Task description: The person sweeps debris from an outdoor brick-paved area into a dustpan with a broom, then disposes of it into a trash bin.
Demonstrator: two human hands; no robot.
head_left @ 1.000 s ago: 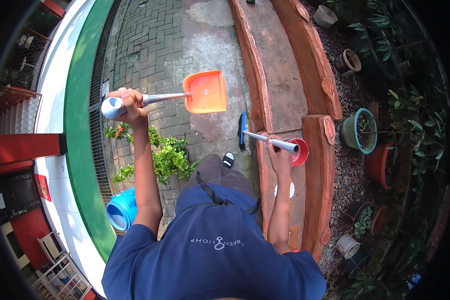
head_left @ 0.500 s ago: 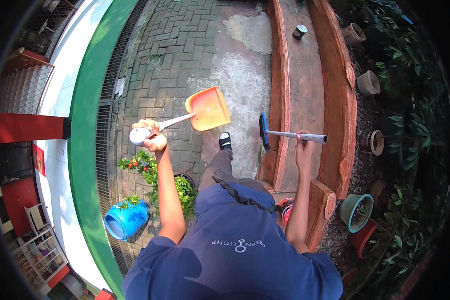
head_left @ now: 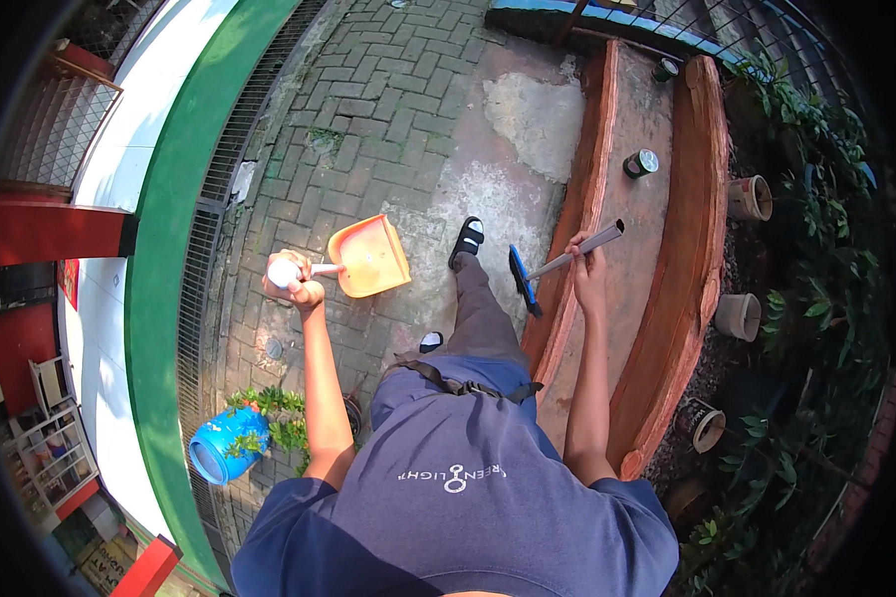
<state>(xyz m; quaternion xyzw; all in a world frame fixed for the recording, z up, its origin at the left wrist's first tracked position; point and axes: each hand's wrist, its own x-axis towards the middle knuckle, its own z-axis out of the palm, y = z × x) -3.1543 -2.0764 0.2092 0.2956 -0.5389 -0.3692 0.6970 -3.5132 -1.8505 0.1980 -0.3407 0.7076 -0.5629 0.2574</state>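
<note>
Left hand [head_left: 294, 282] clamped on orange dustpan [head_left: 370, 257] handle, right hand [head_left: 585, 261] on blue brush [head_left: 524, 281]. Person has stepped forward along brick path [head_left: 388, 119]; both tools lowered, nearing ground beside red curb [head_left: 579, 229].

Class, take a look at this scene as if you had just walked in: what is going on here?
A person walks along a brick-paved path, seen from above. The left hand grips the handle of an orange dustpan, held out over the paving. The right hand holds a hand brush by its pale handle, blue head pointing down beside a long reddish brick ledge. A blue pot with green plants lies by the green-painted kerb.
</note>
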